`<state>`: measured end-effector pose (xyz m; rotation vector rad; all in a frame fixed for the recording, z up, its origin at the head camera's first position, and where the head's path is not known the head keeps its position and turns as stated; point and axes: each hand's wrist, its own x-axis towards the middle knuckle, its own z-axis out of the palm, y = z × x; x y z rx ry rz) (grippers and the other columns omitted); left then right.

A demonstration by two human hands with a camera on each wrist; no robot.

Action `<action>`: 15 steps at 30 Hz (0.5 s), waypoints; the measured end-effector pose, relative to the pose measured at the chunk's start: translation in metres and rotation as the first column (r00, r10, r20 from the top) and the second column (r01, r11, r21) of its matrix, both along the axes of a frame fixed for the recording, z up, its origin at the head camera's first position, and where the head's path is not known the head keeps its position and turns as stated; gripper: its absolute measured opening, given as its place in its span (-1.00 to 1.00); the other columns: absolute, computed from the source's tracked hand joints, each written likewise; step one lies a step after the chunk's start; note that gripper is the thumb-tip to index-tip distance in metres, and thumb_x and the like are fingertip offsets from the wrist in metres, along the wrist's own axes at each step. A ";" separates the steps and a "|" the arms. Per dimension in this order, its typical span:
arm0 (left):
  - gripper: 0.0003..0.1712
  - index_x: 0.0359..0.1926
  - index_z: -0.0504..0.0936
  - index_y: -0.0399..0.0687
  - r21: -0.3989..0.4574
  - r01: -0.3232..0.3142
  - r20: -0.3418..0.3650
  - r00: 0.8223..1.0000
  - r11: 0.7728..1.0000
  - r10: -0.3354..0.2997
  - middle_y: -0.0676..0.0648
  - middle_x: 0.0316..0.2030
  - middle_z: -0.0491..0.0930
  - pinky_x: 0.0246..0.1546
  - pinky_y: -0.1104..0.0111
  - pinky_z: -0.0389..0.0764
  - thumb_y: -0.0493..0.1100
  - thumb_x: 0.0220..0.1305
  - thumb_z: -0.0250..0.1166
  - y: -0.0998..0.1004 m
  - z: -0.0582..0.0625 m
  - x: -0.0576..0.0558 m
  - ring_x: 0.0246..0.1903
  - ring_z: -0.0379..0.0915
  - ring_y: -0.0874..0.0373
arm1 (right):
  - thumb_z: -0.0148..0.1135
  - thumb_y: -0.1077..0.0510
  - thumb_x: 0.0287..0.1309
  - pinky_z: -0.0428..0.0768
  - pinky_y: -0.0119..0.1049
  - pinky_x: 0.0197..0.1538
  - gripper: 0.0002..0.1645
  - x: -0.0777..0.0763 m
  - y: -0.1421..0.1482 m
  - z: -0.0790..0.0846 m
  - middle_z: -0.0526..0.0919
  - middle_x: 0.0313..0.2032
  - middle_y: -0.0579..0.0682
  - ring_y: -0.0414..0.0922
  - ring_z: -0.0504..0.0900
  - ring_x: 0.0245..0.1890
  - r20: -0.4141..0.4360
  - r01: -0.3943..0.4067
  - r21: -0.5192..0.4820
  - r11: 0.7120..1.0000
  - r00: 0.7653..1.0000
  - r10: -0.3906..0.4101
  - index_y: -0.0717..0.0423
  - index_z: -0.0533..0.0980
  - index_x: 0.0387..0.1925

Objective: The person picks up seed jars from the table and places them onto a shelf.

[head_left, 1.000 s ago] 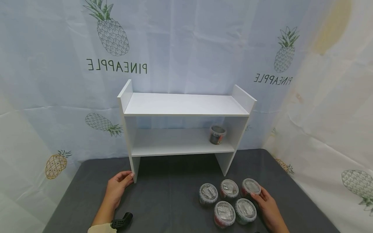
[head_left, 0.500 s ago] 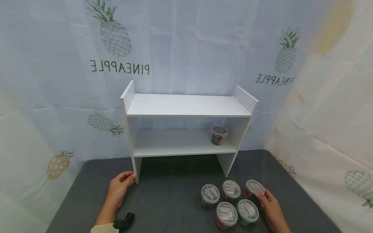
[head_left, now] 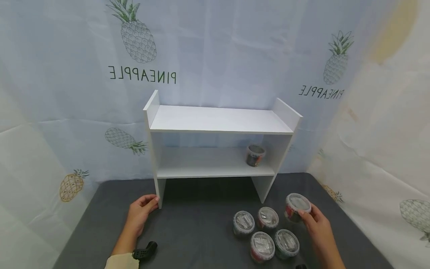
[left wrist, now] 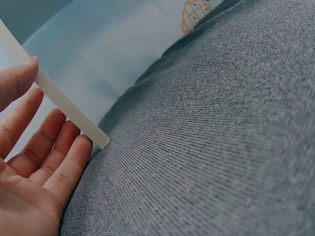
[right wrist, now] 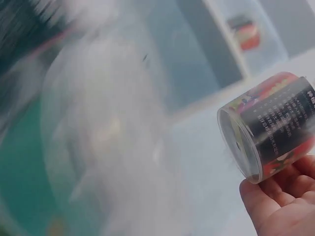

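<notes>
My right hand [head_left: 319, 226] holds a round plastic tub [head_left: 296, 203] by its side, thumb and fingers around it, raised above the dark table. The tub has a clear lid and a red label; the right wrist view shows a black printed panel [right wrist: 280, 125] on its side. My left hand [head_left: 138, 216] is at the foot of the white two-tier shelf [head_left: 215, 118], pinching the front edge of its left side panel [left wrist: 66, 103]; the thumb lies on the edge and the fingertips meet the outer face. One similar tub [head_left: 255, 156] stands on the lower tier, near the right side.
Several lidded tubs stand grouped on the table before the shelf's right end, among them a front tub [head_left: 262, 246] and a back one [head_left: 268, 218]. A pineapple-print cloth [head_left: 221, 52] hangs behind. A large blurred tub [right wrist: 108, 132] fills much of the right wrist view.
My right hand has raised its tub off the table, up and away from the other tubs. The left hand stays at the shelf panel; the head view has shifted slightly.
</notes>
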<state>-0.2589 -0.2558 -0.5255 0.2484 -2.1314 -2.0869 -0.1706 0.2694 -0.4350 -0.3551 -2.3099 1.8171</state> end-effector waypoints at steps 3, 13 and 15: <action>-0.45 0.06 0.53 -0.40 -0.014 0.003 0.006 1.000 1.000 -0.003 0.04 -0.22 0.61 -0.16 0.49 0.66 -0.01 0.28 0.36 -0.002 0.000 0.001 -0.22 0.60 0.30 | 0.12 0.07 0.42 0.49 -0.72 -0.12 -0.28 -0.002 -0.016 0.015 0.53 -0.18 -0.54 -0.58 0.49 -0.13 -0.100 -0.047 0.045 0.998 0.994 0.051 0.34 0.13 0.42; -0.42 0.08 0.54 -0.38 -0.030 0.002 -0.002 1.000 1.000 -0.002 -0.10 -0.14 0.63 -0.15 0.46 0.66 0.03 0.27 0.37 -0.002 0.000 0.003 -0.22 0.62 0.28 | 0.13 0.14 0.40 0.54 -0.62 -0.06 -0.39 -0.019 -0.068 0.053 0.55 -0.06 -0.44 -0.47 0.55 -0.04 -0.192 -0.201 0.157 0.967 0.954 0.230 0.22 0.25 0.39; -0.43 0.07 0.55 -0.37 -0.031 0.001 -0.005 1.000 1.000 -0.001 -0.10 -0.13 0.63 -0.15 0.46 0.66 0.02 0.27 0.37 -0.001 -0.001 0.001 -0.22 0.62 0.28 | 0.15 0.12 0.39 0.55 -0.60 -0.04 -0.37 -0.024 -0.078 0.058 0.55 -0.04 -0.39 -0.44 0.55 -0.03 -0.197 -0.230 0.162 0.960 0.945 0.260 0.21 0.25 0.40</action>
